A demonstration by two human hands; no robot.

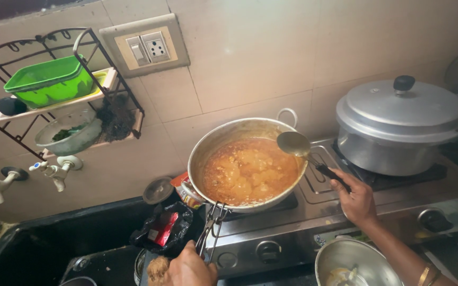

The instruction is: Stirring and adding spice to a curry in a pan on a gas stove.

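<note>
The right hand point(357, 200) is closed around the black handle of a ladle point(294, 144), whose bowl hangs above the pot's far rim. The left hand point(189, 269) squeezes metal tongs point(211, 225) clamped onto the near rim of the pot point(208, 145), which holds orange curry and sits tilted on the stove point(314, 212). A lidded cooker point(398, 124) stands to the right, a steel bowl point(353, 262) in front.

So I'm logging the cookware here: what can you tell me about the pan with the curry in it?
The pan is a round, shiny metal vessel with a loop handle at its far rim, tilted on the stove's left burner. It holds orange-brown curry. Tongs in the left hand clamp its near rim; the ladle held by the right hand hovers at its right edge.
</note>
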